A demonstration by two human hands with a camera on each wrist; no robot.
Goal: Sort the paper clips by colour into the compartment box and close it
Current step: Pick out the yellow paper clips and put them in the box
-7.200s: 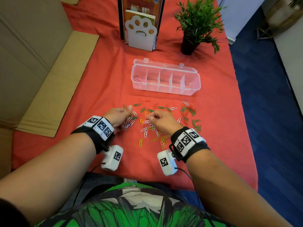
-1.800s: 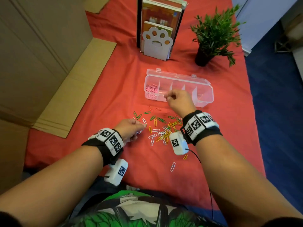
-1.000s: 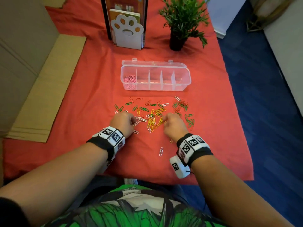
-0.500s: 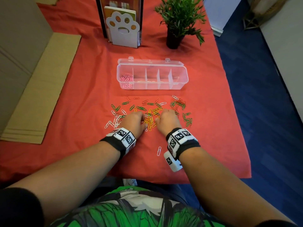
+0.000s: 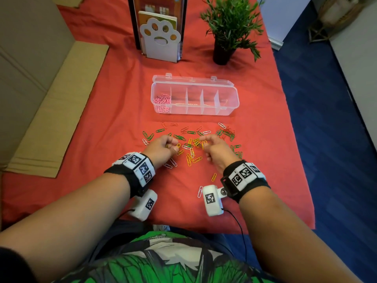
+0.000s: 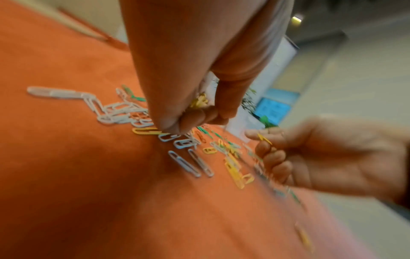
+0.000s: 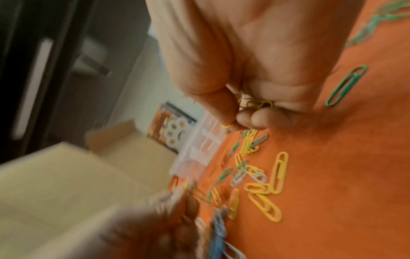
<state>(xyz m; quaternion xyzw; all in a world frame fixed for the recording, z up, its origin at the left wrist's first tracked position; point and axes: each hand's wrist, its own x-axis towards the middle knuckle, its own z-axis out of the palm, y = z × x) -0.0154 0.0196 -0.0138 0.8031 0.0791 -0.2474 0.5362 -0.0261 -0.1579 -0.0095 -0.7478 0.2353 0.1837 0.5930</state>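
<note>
The clear compartment box [image 5: 228, 107] stands open mid-table, its lid tipped back. Pink clips [image 5: 162, 100] fill its leftmost compartment; the other compartments look bare. Loose paper clips [image 5: 191, 154] in yellow, green, white and red lie scattered in front of it. My left hand [image 5: 173, 147] hovers over the pile's left part, fingers curled round a bunch of yellow clips [image 6: 199, 103]. My right hand [image 5: 204, 141] is at the pile's middle. It keeps yellow clips [image 7: 255, 103] in its curled fingers and pinches another yellow clip [image 6: 264, 138] between thumb and forefinger.
A paw-shaped bookend with books [image 5: 161, 41] and a potted plant [image 5: 228, 27] stand behind the box. Flat cardboard [image 5: 57, 111] lies at the left. The red cloth's right edge [image 5: 293, 139] drops to blue floor. One white clip [image 5: 200, 192] lies near my right wrist.
Both hands have lifted off the pile and drawn slightly apart, each with yellow clips gathered in its fingers. Before that, the right hand came back from the box.
</note>
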